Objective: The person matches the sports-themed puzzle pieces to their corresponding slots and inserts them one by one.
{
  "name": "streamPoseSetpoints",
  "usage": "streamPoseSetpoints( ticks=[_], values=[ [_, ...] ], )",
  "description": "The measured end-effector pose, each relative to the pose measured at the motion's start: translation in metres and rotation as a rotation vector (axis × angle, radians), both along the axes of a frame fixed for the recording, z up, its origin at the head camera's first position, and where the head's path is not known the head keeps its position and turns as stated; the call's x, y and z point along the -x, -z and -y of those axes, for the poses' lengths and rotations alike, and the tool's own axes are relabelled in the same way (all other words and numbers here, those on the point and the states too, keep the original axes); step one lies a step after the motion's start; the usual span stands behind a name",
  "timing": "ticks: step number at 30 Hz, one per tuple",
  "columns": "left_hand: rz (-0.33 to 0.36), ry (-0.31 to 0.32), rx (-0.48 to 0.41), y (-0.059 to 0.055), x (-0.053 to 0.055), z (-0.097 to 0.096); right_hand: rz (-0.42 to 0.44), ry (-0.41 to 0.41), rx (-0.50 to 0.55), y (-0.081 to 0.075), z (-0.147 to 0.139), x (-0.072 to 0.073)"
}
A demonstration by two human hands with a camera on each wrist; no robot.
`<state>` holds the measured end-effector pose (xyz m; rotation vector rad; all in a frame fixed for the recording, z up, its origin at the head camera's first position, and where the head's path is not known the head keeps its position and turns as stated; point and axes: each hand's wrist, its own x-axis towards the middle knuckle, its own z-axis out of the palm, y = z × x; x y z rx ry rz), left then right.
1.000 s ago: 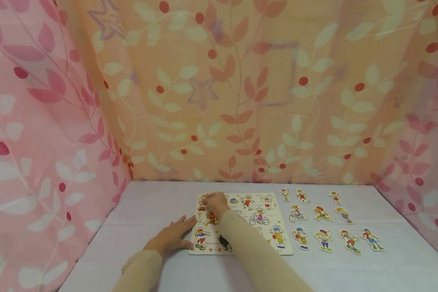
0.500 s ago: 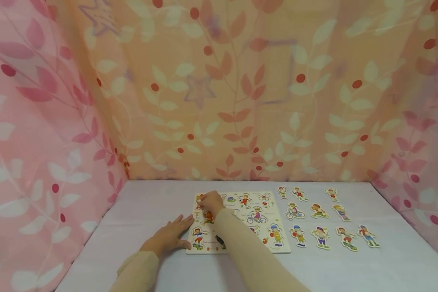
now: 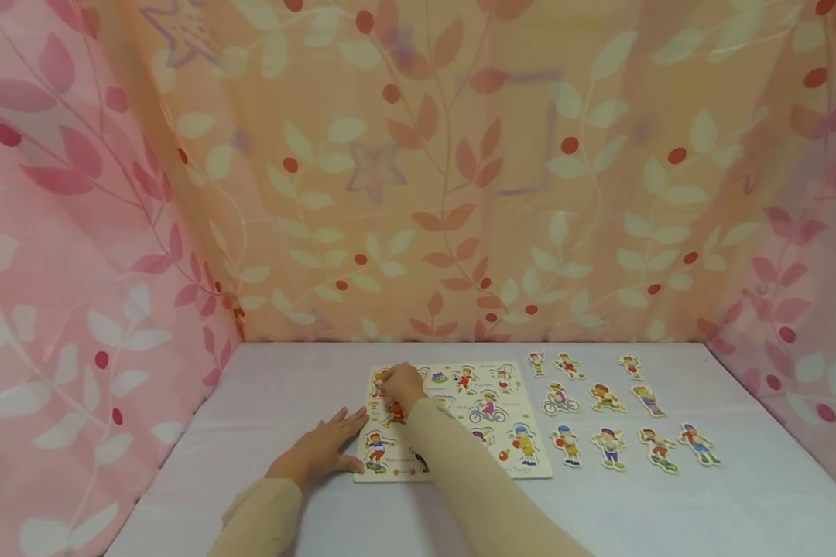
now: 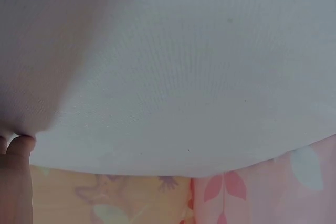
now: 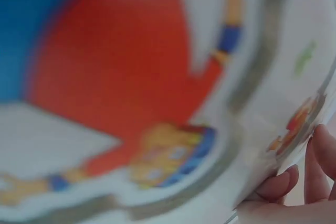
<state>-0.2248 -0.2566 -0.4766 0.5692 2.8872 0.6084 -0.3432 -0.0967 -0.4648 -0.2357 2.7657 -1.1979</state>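
Head view: we see the left hand, fingers spread, beside a white rectangular puzzle board; the right hand curls at its far-left reddish figure, grip unclear.

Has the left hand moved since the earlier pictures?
No. Against the puzzle board in the head view, the left hand keeps its place at the left edge.
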Motion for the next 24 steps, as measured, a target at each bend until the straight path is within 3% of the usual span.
streamPoseSetpoints(
  ticks=[3, 8, 10, 13, 16, 18, 20, 24],
  values=[
    [0.023, -0.031, 0.017, -0.004, -0.001, -0.002, -0.006, -0.017, 0.008, 0.002, -0.001, -0.001],
    [0.062, -0.074, 0.033, -0.006, 0.004, -0.008, -0.042, -0.078, -0.13, 0.005, -0.004, -0.001],
    [0.059, -0.066, 0.031, -0.006, 0.007, -0.009, -0.055, -0.082, -0.134, 0.007, -0.008, 0.0],
    [0.064, -0.063, 0.015, -0.007, 0.006, -0.009, 0.028, -0.052, 0.064, 0.007, -0.014, -0.004],
    [0.072, -0.07, -0.001, -0.007, 0.003, -0.008, 0.212, -0.002, 0.383, -0.001, -0.023, -0.013],
    [0.084, -0.081, -0.003, -0.005, 0.0, -0.007, 0.308, 0.021, 0.506, -0.008, -0.03, -0.016],
    [0.093, -0.09, -0.001, -0.005, 0.0, -0.007, 0.367, 0.033, 0.557, -0.016, -0.038, -0.014],
    [0.109, -0.107, -0.001, -0.005, 0.002, -0.007, 0.377, 0.042, 0.523, -0.028, -0.056, -0.008]
  ],
)
